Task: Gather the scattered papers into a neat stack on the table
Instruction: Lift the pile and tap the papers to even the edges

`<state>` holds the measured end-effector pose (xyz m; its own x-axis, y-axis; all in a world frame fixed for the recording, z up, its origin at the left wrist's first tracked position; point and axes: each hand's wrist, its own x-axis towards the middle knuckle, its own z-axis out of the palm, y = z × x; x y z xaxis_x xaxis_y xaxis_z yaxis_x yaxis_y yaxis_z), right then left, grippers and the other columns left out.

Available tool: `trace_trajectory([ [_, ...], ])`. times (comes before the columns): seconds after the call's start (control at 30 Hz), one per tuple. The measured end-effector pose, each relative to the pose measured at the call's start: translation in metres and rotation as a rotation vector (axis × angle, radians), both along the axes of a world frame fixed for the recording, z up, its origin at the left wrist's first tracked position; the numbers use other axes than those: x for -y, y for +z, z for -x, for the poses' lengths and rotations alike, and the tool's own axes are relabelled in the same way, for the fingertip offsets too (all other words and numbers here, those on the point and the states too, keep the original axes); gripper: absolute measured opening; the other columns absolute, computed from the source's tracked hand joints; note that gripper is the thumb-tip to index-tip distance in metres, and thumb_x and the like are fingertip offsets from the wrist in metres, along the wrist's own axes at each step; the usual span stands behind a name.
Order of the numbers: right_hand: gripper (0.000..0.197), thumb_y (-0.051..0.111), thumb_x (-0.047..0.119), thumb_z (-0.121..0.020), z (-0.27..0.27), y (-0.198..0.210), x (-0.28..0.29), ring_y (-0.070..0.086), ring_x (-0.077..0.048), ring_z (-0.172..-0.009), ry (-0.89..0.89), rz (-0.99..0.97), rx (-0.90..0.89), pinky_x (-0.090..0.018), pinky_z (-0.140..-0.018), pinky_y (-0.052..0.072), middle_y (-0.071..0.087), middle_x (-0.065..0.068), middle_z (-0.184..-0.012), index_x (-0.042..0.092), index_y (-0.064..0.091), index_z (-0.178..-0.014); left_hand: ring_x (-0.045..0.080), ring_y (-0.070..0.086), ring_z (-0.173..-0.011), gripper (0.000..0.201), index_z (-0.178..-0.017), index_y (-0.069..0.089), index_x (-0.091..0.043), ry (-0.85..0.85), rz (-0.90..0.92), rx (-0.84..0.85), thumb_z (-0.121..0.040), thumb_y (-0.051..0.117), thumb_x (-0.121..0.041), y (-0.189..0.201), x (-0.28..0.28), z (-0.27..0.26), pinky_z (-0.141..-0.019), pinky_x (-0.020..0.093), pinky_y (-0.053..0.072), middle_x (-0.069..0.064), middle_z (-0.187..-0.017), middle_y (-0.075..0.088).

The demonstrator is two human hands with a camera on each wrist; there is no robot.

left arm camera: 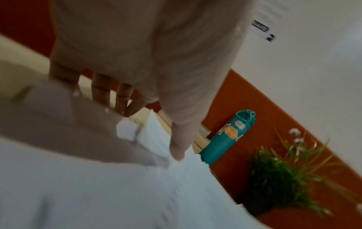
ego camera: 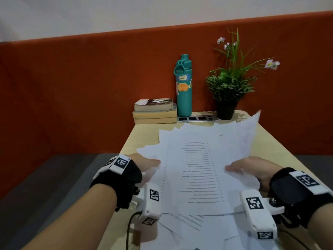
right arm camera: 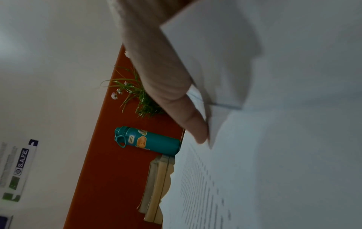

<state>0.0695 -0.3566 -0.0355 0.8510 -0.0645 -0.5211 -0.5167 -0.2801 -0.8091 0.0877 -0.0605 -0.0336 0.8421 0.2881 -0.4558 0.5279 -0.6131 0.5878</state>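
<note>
A fanned bundle of white printed papers (ego camera: 196, 170) is lifted over the light wooden table (ego camera: 273, 148), its edges uneven. My left hand (ego camera: 144, 165) grips the bundle's left edge, thumb (left arm camera: 178, 148) on top and fingers (left arm camera: 101, 91) underneath. My right hand (ego camera: 248, 168) grips the right edge, its thumb (right arm camera: 188, 117) pressed on the top sheet (right arm camera: 274, 155). More loose sheets (ego camera: 194, 230) lie flat on the table beneath the bundle, near the front edge.
At the table's far end stand a stack of books (ego camera: 155, 110), a teal water bottle (ego camera: 183, 85), a potted plant (ego camera: 228, 87) and a flat grey panel (ego camera: 198, 118). An orange partition (ego camera: 81, 87) runs behind. Grey floor (ego camera: 45, 186) lies to the left.
</note>
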Motion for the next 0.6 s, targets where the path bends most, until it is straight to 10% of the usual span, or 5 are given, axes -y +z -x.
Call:
trace_trajectory([
  [0.1,0.022,0.063,-0.002,-0.080,0.001,0.001,-0.006,0.063,-0.040,-0.088,0.045,0.004,-0.005,-0.049,-0.083,0.050,0.068,-0.026,-0.103,-0.013,0.065,-0.100,0.031,0.062,-0.115,0.103,-0.137,0.044,-0.010,-0.044,0.115,0.043,-0.053,0.076,-0.060,0.003,0.011,0.000,-0.093,0.058,0.049,0.012,-0.133,0.058],
  [0.13,0.021,0.060,-0.005,-0.082,0.001,0.003,-0.006,0.063,-0.040,-0.084,0.039,-0.020,0.004,-0.046,-0.076,0.051,0.067,-0.027,-0.103,-0.013,0.063,-0.101,0.030,0.059,-0.118,0.096,-0.143,0.036,-0.011,-0.062,0.079,0.016,-0.067,0.073,-0.056,0.013,0.015,0.005,-0.075,0.034,0.041,0.012,-0.138,0.053],
  [0.27,0.028,0.053,-0.007,-0.085,0.006,0.004,-0.004,0.068,-0.035,-0.073,-0.012,-0.214,0.060,-0.033,-0.056,0.056,0.068,-0.028,-0.109,-0.009,0.060,-0.113,0.020,0.055,-0.045,0.050,-0.099,0.049,-0.009,-0.017,-0.010,0.018,-0.084,0.060,-0.054,0.025,0.006,0.010,-0.038,0.018,0.036,0.010,-0.068,0.057],
  [0.47,0.033,0.051,-0.007,-0.086,0.004,0.022,-0.010,0.066,-0.041,-0.098,-0.064,-0.335,0.218,-0.049,-0.087,0.051,0.069,-0.025,-0.110,-0.004,0.059,-0.118,0.027,0.063,-0.081,0.094,-0.124,0.044,-0.002,0.221,0.463,0.221,-0.051,0.090,-0.040,0.018,-0.005,-0.001,-0.060,0.032,0.045,0.016,-0.095,0.064],
  [0.6,0.025,0.053,-0.009,-0.082,-0.002,0.042,-0.018,0.071,-0.028,-0.070,-0.123,-0.357,0.400,-0.031,-0.065,0.056,0.070,-0.018,-0.093,-0.002,0.064,-0.103,0.031,0.059,-0.115,0.067,-0.131,0.054,-0.007,0.056,0.683,0.369,-0.071,0.082,-0.017,0.039,0.007,0.005,-0.092,0.043,0.051,0.014,-0.134,0.059],
])
